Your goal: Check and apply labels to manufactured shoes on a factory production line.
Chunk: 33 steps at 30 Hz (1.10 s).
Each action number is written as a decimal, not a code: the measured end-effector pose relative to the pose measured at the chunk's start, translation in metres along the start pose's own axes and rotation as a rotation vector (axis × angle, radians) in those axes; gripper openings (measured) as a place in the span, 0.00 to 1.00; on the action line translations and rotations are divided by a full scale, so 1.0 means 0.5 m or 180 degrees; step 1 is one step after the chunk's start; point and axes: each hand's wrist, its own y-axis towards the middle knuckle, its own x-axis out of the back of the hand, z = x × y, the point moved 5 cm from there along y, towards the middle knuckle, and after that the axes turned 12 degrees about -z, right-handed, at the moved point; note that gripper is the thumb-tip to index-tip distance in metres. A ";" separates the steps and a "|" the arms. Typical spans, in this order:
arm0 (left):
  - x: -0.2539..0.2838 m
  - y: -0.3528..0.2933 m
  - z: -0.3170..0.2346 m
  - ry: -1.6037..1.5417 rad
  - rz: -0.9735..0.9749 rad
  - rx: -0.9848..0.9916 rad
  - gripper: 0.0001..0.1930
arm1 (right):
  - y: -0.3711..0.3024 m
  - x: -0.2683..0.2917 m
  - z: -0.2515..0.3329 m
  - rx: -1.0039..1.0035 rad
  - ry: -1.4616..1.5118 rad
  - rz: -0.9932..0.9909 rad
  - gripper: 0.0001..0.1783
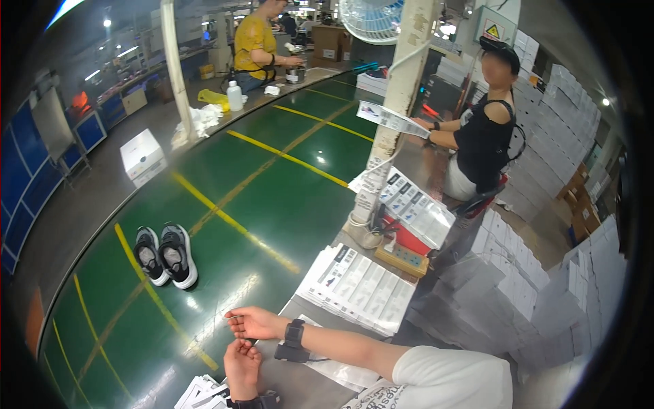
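Observation:
My right hand (255, 323) reaches in over the near edge of a green conveyor belt (238, 204), its fingers curled in toward the thumb. Just below it is my left hand (242, 368), also with bent fingers, close to the right one's fingertips. Whatever the fingers pinch, if anything, is too small to make out. Both wrists wear dark bands. Farther out on the belt stands a pair of grey and black sneakers (178, 256) with white soles. Beside my right forearm lies a stack of printed label sheets (357, 286); more white papers (201, 394) lie by my left wrist.
A wooden-edged power strip (402, 260) and a red bin holding sheets (415, 208) stand by a white pillar (392, 116). A white box (143, 157) sits across the belt. One co-worker (484, 129) holds a printed sheet; another (255, 48) stands far off. White boxes pile up at right.

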 end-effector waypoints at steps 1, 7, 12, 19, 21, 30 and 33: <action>0.002 0.002 -0.001 -0.0025 -0.0024 -0.0047 0.06 | -0.005 0.005 0.004 0.0061 0.0001 -0.0033 0.09; -0.010 -0.010 -0.002 0.0072 0.0039 -0.0033 0.05 | -0.008 0.005 0.007 0.0138 -0.0060 0.0031 0.10; -0.001 0.001 -0.002 0.0019 0.0122 -0.0038 0.06 | -0.007 0.004 0.010 0.0152 -0.0062 -0.0036 0.11; 0.003 0.006 0.001 0.0004 0.0098 -0.0007 0.06 | -0.006 0.011 0.011 0.0129 0.0041 -0.0068 0.11; 0.003 0.005 0.001 0.0010 0.0080 -0.0009 0.06 | -0.006 0.010 0.010 0.0126 0.0025 -0.0065 0.11; 0.005 0.006 0.003 0.0053 0.0076 -0.0038 0.07 | -0.007 0.010 0.009 0.0073 0.0072 0.0056 0.10; 0.006 0.008 0.004 0.0056 0.0089 -0.0066 0.07 | -0.007 0.007 0.010 0.0084 0.0058 0.0055 0.10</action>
